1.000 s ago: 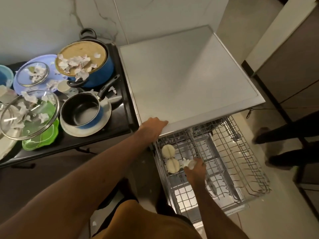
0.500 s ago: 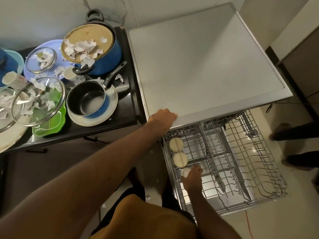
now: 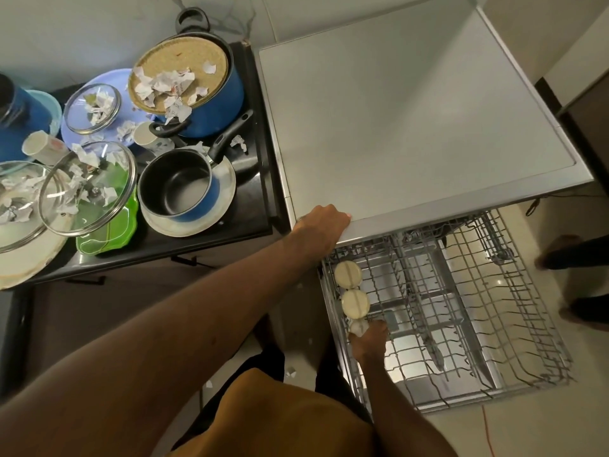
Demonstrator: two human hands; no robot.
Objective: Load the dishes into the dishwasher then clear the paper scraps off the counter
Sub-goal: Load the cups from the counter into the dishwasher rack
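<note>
Since half a second ago the right hand (image 3: 368,338) has stayed at the left edge of the pulled-out rack (image 3: 461,311), its fingers (image 3: 379,324) closed around a small white cup (image 3: 357,327) held just below two cream cups (image 3: 348,274) that sit upside down in a row along that edge. Left hand (image 3: 321,225) is unmoved, fingers curled over the front left corner of the dishwasher (image 3: 412,110) top, gripping its edge. Beside the dishwasher, the dark worktop (image 3: 253,206) carries a blue pot (image 3: 211,103) near its back right corner, with paper scraps (image 3: 164,85) lying on its woven lid. A saucepan (image 3: 178,189) stands on a white plate (image 3: 224,192) toward the front edge. Glass lids (image 3: 89,189), a green plate (image 3: 115,225) and a blue plate (image 3: 108,80) crowd the left side, scraps scattered over them
</note>
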